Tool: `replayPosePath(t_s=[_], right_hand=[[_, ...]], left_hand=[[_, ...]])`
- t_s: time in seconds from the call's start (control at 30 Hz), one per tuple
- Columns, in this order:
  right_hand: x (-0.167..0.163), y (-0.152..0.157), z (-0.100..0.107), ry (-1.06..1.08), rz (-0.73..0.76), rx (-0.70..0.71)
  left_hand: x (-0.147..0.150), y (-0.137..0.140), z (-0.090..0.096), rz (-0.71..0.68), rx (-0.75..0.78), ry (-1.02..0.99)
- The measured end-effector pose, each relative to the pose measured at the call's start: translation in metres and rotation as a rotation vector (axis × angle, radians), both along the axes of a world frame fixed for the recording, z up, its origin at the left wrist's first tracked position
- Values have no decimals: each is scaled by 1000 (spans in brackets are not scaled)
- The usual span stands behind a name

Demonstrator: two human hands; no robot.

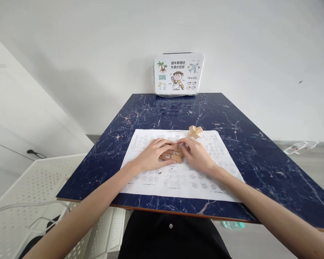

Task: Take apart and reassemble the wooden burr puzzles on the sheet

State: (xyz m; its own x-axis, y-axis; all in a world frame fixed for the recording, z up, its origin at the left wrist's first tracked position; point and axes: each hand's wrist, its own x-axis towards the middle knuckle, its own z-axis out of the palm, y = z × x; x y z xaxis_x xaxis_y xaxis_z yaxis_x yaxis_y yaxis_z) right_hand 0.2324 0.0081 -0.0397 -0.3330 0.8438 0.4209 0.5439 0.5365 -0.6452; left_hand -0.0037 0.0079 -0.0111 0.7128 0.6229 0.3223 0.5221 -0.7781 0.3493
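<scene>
Several notched wooden puzzle pieces lie side by side on a printed paper sheet. My left hand spans them from the left, its thumb along the near side and its fingers over the far side. At their right end, my right hand has bent fingers, with thumb and index closed on the far right edge of the pieces. The fingers partly hide the pieces. Just beyond my right hand, an assembled wooden burr puzzle rests on the sheet's far edge.
The sheet lies on a dark blue marbled table. A white case with cartoon prints stands at the far edge against the wall. To the left is a white perforated cart with a cable. A clear plastic bottle lies on the floor at right.
</scene>
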Motion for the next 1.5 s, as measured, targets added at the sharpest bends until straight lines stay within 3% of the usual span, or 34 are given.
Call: replayPosePath(t_s=[0.23,0.4,0.73,0.97,1.13,1.23,1.33,1.5], right_hand=[[0,0,-3,-6,-16,8],[1,-1,-4,-1,-25,-1],[1,-1,-3,-23,-23,0],[2,-1,-5,-18,-13,7],[3,-1,-5,-26,-7,15],[2,0,-6,-32,-8,25],[2,1,-7,-36,4,40],[2,0,-6,-28,24,40]], left_hand=[[-7,8,-3,147,110,49],[-23,19,-5,360,201,88],[-43,29,-6,740,246,188],[-51,30,-7,884,302,282],[-47,29,-5,771,379,253],[-39,25,-2,581,379,136],[-27,18,1,373,276,22],[-14,4,1,92,221,58]])
